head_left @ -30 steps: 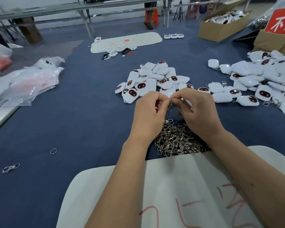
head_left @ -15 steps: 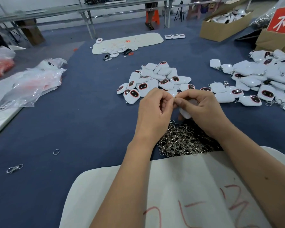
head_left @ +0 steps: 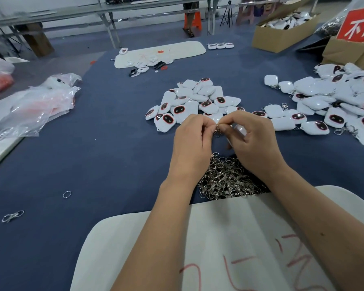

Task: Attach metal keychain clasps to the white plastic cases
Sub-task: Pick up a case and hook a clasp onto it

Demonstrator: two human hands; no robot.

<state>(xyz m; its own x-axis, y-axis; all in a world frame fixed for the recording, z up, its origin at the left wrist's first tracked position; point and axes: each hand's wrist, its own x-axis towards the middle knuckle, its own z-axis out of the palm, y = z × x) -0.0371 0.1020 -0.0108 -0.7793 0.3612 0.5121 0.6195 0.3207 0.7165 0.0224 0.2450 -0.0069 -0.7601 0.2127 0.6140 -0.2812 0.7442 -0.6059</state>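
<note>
Above the blue table my left hand point(head_left: 192, 141) and my right hand point(head_left: 253, 141) meet fingertip to fingertip. Between them hangs a small metal clasp point(head_left: 218, 131), pinched by both. My right hand also holds a white plastic case point(head_left: 241, 129), mostly hidden under its fingers. A heap of loose metal clasps point(head_left: 225, 179) lies just below the hands. A pile of white cases point(head_left: 194, 99) with dark oval windows sits right behind the hands. To the right spreads a bigger pile of cases with clasps point(head_left: 332, 101).
A white pad point(head_left: 219, 248) with red marks lies under my forearms. A loose ring point(head_left: 66, 194) and a stray clasp point(head_left: 12, 216) lie at the left. Plastic bags point(head_left: 34, 108) cover the left edge. Cardboard boxes point(head_left: 282, 32) stand at the back right, another white pad point(head_left: 162, 52) at the back.
Both hands stayed together over the clasp heap, fingers shifting slightly on the clasp. The white case in my right hand shows more than a second ago.
</note>
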